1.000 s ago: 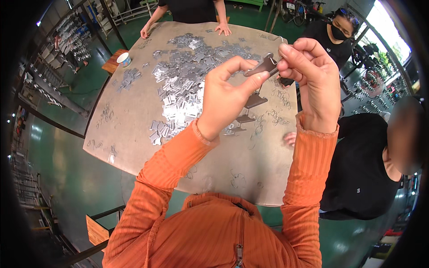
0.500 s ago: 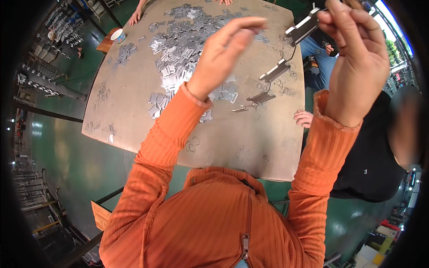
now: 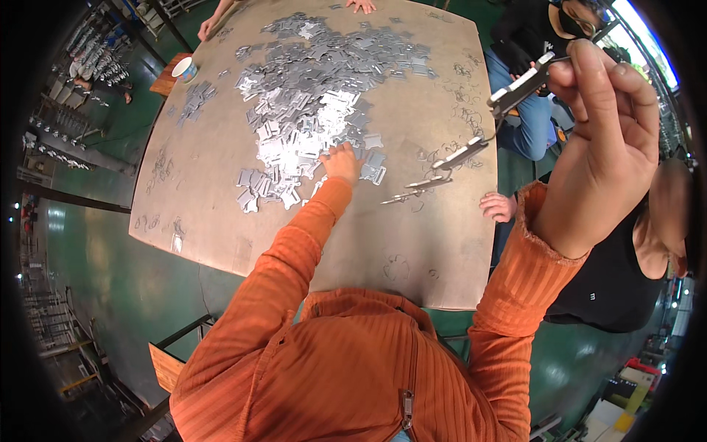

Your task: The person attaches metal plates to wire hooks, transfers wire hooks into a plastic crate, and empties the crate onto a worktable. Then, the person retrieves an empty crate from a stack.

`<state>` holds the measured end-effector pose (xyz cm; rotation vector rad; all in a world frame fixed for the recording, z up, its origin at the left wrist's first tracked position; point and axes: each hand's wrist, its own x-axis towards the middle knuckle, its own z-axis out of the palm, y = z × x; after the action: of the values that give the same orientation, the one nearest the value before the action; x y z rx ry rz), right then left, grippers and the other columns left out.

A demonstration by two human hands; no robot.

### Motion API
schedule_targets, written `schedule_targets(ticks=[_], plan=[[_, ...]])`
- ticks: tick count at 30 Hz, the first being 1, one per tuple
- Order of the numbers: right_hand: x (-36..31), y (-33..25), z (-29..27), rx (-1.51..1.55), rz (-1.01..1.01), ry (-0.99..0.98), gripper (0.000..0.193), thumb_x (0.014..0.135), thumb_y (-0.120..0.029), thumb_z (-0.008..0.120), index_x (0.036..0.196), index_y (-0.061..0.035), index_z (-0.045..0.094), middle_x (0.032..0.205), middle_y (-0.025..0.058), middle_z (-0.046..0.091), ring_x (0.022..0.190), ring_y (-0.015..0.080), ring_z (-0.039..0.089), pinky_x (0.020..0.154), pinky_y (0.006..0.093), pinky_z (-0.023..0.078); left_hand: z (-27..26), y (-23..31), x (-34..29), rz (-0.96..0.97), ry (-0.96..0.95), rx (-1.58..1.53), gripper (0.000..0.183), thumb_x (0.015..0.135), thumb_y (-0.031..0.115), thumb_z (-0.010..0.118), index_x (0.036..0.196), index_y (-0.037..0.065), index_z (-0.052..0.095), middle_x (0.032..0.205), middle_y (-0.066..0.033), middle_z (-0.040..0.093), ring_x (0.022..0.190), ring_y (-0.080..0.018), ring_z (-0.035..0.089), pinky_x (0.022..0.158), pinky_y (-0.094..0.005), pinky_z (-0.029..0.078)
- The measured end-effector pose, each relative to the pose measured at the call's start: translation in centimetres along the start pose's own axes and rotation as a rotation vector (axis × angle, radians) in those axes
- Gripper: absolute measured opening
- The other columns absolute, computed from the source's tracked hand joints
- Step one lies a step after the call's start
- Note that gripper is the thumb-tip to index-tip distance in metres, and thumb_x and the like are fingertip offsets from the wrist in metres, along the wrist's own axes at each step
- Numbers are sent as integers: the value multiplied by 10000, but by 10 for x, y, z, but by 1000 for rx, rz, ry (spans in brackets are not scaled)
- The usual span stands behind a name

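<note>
Pinching a string of dark, flat, wire-linked metal plates in my right hand over the brown table's right edge, I'm apparently choosing: my left hand, grip hidden, meets the grey metal-plate heap; next calls for separating one.

White cup at upper left, green floor, wood-topped stool lower left.

The ribbed orange jacket has a zip.
</note>
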<state>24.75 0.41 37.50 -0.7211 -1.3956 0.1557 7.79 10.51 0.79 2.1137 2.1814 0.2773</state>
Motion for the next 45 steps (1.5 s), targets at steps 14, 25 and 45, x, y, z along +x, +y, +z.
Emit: schedule_targets(ticks=[14,25,45], plan=[[-11,4,16,288,201,57,160,751,84,606,839,30,485,788,126,601,644,145,595,599,231,503,-277,65,28,381,-121,-1628,132,802,138,616,879,32,600,798,-2,605,683,-69,557,614,-209,457],[-20,-1,10,309,227,64,166,746,108,596,790,16,465,780,107,587,666,117,579,609,217,487,-368,92,-20,701,-114,-1701,148,796,110,622,903,14,589,848,-28,611,697,-94,590,611,-212,480],[-217,311,-77,-483,871,-709,83,769,-56,577,827,-80,631,710,34,636,693,125,598,596,269,462,-379,88,10,830,397,-1424,221,797,175,613,951,17,598,837,-41,602,698,-76,563,585,-184,445]])
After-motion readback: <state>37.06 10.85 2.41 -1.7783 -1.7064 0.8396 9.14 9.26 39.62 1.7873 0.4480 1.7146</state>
